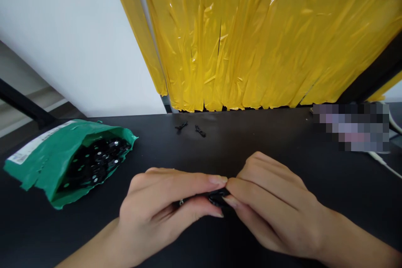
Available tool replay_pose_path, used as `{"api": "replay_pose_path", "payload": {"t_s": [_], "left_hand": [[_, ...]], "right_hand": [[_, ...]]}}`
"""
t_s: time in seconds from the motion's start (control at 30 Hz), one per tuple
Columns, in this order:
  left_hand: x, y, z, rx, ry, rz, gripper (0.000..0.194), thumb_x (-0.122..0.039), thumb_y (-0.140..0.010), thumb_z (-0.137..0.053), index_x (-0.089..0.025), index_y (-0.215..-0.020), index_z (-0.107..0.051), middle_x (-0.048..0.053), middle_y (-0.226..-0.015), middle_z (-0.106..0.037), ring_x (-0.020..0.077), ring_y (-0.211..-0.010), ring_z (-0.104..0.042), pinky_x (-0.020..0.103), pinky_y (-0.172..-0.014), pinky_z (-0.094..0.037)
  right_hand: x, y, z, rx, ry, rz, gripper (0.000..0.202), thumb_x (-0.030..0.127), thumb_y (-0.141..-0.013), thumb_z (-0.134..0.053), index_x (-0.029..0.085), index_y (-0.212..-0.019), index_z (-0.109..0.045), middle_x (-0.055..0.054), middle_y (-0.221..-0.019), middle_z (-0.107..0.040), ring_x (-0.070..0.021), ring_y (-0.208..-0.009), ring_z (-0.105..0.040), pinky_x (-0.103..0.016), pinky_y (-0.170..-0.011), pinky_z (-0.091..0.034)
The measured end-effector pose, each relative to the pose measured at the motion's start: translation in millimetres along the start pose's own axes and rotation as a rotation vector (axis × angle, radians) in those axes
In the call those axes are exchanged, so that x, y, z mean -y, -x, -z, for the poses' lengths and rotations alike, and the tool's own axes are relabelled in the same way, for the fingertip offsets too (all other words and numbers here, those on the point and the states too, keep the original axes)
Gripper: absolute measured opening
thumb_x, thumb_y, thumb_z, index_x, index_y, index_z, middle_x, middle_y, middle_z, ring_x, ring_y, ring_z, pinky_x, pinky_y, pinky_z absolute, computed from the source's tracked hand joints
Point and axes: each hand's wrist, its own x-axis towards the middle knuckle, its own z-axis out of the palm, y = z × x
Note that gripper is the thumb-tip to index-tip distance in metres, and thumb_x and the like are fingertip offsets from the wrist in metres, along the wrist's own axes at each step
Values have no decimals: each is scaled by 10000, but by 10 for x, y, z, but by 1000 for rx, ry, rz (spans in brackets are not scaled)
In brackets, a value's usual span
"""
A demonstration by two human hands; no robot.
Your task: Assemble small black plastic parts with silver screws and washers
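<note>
Near the front middle of the dark table, my left hand point(163, 205) and my right hand point(279, 205) meet fingertip to fingertip. Between them is a small black piece point(218, 197), pinched by the thumb and fingers of both hands and mostly hidden by them. A tiny shiny bit shows at the left palm, too small to make out. Beyond the hands, two small black twisted pieces lie on the table, one point(181, 127) on the left and the other point(200, 130) on the right.
An open green bag point(40, 167) full of black parts point(103, 159) lies at the left of the table point(150, 134). Yellow plastic sheeting point(251, 42) hangs behind. A blurred-out object point(354, 127) and a white cable point(385, 163) are at the right.
</note>
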Motion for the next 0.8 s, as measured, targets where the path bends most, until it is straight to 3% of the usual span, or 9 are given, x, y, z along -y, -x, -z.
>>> {"api": "replay_pose_path", "payload": {"t_s": [0.2, 0.43, 0.57, 0.8], "left_hand": [[0, 1, -14, -29, -36, 27, 427, -151, -812, -902, -261, -1196, -749, -50, -1053, -852, 116, -853, -826, 133, -810, -670], [-30, 52, -78, -85, 55, 105, 393, -88, -856, -839, -288, -1172, -717, -49, -1037, -839, 135, -874, -811, 214, -812, -702], [-17, 48, -78, -76, 75, 85, 420, -51, -838, -830, -278, -1151, -665, -35, -1038, -817, 146, -892, -800, 244, -803, -712], [-30, -9, -105, -103, -7, 20, 395, 4, -815, -803, -229, -1031, -569, -11, -1001, -780, 120, -890, -797, 180, -805, -683]], "right_hand": [[-20, 3, 6, 26, -7, 16, 206, 77, -1012, -565, 86, -911, -744, -54, -692, -623, -172, -629, -447, -369, -586, -374], [-65, 9, 5, 95, 25, 12, 185, 88, -1041, -543, 116, -955, -704, -36, -727, -594, -168, -665, -441, -364, -617, -374], [-91, -1, 39, 133, 42, -3, 212, 91, -1065, -503, 116, -992, -700, -39, -751, -612, -168, -674, -463, -365, -631, -378], [-96, -29, 86, 164, 57, 15, 233, 128, -1087, -486, 126, -965, -685, -55, -780, -650, -179, -680, -508, -370, -653, -408]]}}
